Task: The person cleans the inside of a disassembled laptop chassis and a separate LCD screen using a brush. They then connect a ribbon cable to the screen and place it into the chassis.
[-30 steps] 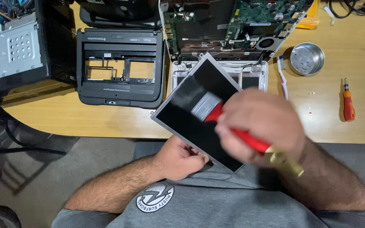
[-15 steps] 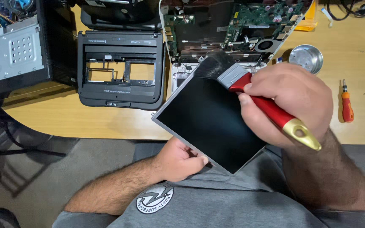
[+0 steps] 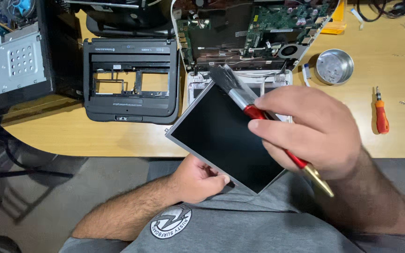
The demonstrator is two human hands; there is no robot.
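Note:
My left hand (image 3: 200, 180) grips the near edge of a bare laptop screen panel (image 3: 223, 136), dark-faced with a thin grey rim, held tilted over my lap. A paintbrush (image 3: 240, 93) with a red handle, metal ferrule and dark bristles is in my right hand (image 3: 312, 129). The bristles rest at the panel's far corner. The brush's gold handle tip sticks out below my right hand.
On the wooden table (image 3: 95, 136) lie an opened white laptop with its green circuit board (image 3: 268, 23) exposed, a black plastic laptop frame (image 3: 130, 79), a grey computer case (image 3: 10, 65), a round metal tin (image 3: 334, 65) and an orange screwdriver (image 3: 381, 115).
My right hand swept the brush from the middle of the panel up to its far corner. The left hand and the panel stayed in place.

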